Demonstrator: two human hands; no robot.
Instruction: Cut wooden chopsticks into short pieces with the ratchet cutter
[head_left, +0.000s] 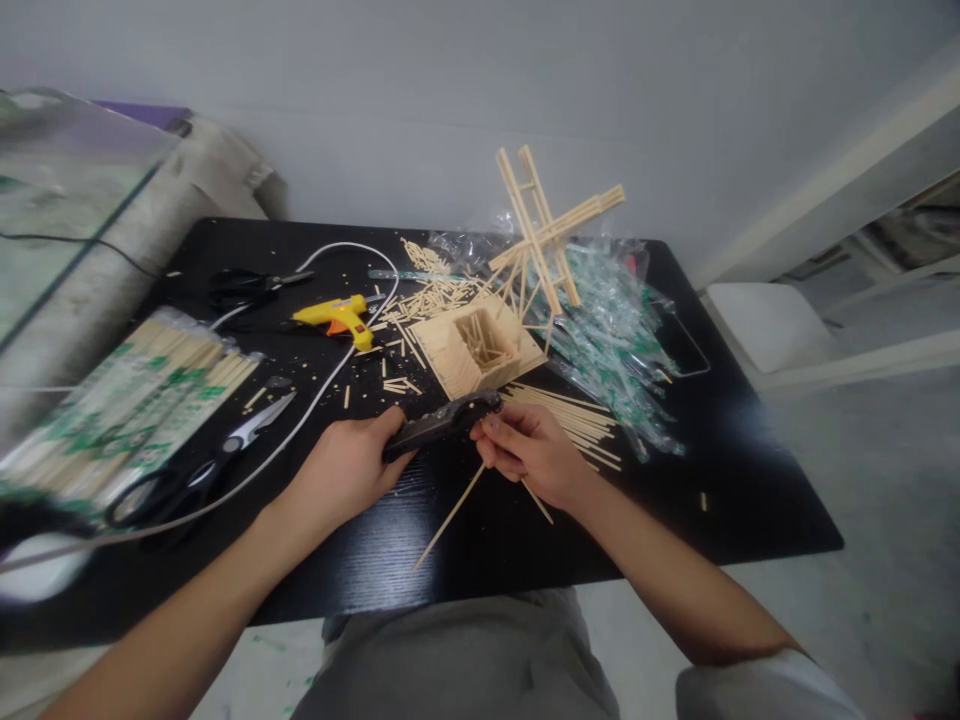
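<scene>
My left hand (358, 458) is wrapped round the handles of a black plier-like cutter (431, 425), its head pointing right. Fingers closed, my right hand (536, 450) pinches a thin wooden stick (450, 515) beside the cutter's head. That stick slants down toward the table's front edge; another stick end (538, 502) shows below the palm. Whether the cutter's jaws touch a stick is hidden. Just behind both hands stands a wooden stick model with a square box (484, 345) holding short pieces and a crossed frame (544, 240). Loose long sticks (574, 425) lie right of it.
On the black table (750, 500) lie a yellow glue gun (341, 318) with a white cord, scissors (255, 425), a second dark-handled pair (247, 287), and cut stick pieces (427, 300). Wrapped chopsticks (142, 400) fill the left side; green-printed plastic wrappers (615, 335) heap at right.
</scene>
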